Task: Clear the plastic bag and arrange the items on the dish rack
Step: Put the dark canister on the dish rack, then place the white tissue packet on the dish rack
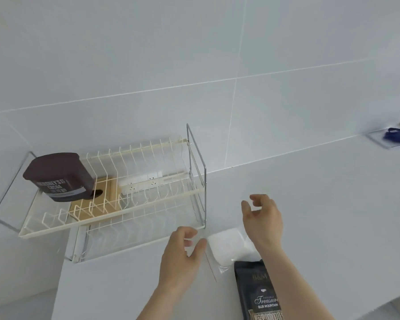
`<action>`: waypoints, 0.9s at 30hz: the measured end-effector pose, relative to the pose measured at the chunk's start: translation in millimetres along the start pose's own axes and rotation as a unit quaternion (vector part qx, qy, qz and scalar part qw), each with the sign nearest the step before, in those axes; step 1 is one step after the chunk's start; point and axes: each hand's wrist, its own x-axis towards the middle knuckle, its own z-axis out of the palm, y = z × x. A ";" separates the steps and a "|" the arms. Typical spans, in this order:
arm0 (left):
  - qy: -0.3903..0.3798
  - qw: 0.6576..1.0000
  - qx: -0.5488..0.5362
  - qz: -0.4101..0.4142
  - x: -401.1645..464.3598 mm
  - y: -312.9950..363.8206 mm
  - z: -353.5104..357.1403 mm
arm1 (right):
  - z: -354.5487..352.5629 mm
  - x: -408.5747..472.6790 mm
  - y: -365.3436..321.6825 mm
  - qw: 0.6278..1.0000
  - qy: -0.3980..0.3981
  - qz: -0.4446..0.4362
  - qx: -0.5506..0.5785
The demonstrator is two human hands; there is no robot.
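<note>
A cream wire dish rack (148, 204) with two tiers stands on the white counter. A brown cocoa tub (60, 179) sits on its upper tier at the left. A clear plastic bag (217, 255) with a red seal line lies right of the rack, with a white pouch (226, 245) inside it. A dark coffee packet (261, 294) lies in front of the bag. My left hand (185, 252) pinches the bag's left edge. My right hand (262, 218) hovers above the white pouch, fingers curled apart and holding nothing.
Behind the rack a white power strip (143, 183) and a wooden board (106, 190) lie against the tiled wall. A blue object (396, 135) rests on a clear plate at the far right. The counter's left edge (60, 278) drops off beside the rack.
</note>
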 end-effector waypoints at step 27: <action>0.058 0.959 -0.164 -0.224 16.6 -38.0 46.4 | 61.6 -13.2 66.7 0.945 -0.305 0.122 -0.013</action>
